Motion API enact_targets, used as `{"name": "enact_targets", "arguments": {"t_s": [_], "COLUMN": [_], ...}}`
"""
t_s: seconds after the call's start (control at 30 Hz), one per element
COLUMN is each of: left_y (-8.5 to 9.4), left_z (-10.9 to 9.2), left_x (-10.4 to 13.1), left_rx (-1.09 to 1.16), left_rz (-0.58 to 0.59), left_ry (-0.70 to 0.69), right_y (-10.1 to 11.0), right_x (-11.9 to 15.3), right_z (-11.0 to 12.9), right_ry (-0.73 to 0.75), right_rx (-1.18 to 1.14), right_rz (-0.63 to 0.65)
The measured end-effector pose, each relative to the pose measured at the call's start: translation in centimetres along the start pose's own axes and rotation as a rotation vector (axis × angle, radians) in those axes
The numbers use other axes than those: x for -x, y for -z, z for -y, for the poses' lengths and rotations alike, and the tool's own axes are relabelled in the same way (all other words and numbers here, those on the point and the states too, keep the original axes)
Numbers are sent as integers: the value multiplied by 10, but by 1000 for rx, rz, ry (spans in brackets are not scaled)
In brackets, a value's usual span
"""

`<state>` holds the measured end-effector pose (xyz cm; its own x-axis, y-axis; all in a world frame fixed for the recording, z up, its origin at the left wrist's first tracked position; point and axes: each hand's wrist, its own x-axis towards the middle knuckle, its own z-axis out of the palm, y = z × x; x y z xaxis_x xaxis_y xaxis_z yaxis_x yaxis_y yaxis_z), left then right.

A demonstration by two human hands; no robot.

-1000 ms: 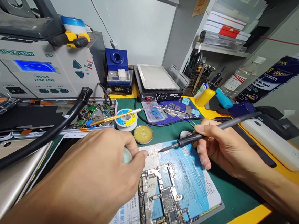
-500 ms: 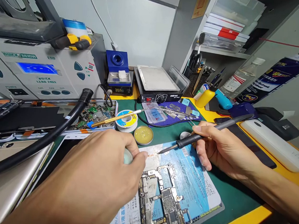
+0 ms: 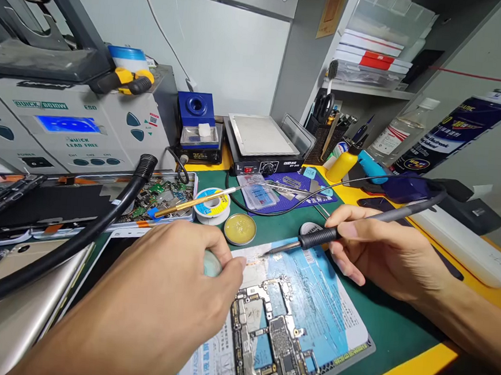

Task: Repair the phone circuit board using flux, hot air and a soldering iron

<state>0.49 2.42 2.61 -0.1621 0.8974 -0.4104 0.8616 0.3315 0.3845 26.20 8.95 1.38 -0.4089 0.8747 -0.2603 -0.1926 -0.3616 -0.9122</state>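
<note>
My left hand (image 3: 168, 296) is closed on a pale green roll of desoldering braid (image 3: 212, 263), its copper-coloured end showing past the fingertips. In my right hand (image 3: 384, 250) is a soldering iron (image 3: 318, 238), gripped like a pen with its tip pointing left. That tip is close to the braid's end, above the paper-covered mat; contact is too small to make out. Below lies a bare phone logic board (image 3: 282, 337) on the blue and white mat (image 3: 332, 298). Thin metal prongs (image 3: 321, 211) show beyond my right fingers; whether they are held I cannot tell.
A tin of yellow flux (image 3: 240, 229) and a solder spool (image 3: 212, 206) stand behind the mat. A black hose (image 3: 118, 212) crosses the left side before the hot-air station (image 3: 64, 126). The iron's cable (image 3: 364, 181) arcs behind my right hand. A hot plate (image 3: 265, 138) stands at the back.
My right hand has shifted slightly right with the soldering iron, and the iron's cable now arcs into view behind it. My left hand and the braid have barely moved.
</note>
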Motion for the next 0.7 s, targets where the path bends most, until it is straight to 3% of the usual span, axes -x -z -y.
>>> {"name": "enact_targets", "arguments": {"t_s": [0.7], "left_y": [3], "left_z": [-6], "left_x": [-2], "left_rx": [-49], "left_rz": [-29], "left_ry": [-13], "right_y": [-3], "right_x": [-4], "right_z": [-4], "right_ry": [-48], "right_rx": [78], "right_rz": [-97]}}
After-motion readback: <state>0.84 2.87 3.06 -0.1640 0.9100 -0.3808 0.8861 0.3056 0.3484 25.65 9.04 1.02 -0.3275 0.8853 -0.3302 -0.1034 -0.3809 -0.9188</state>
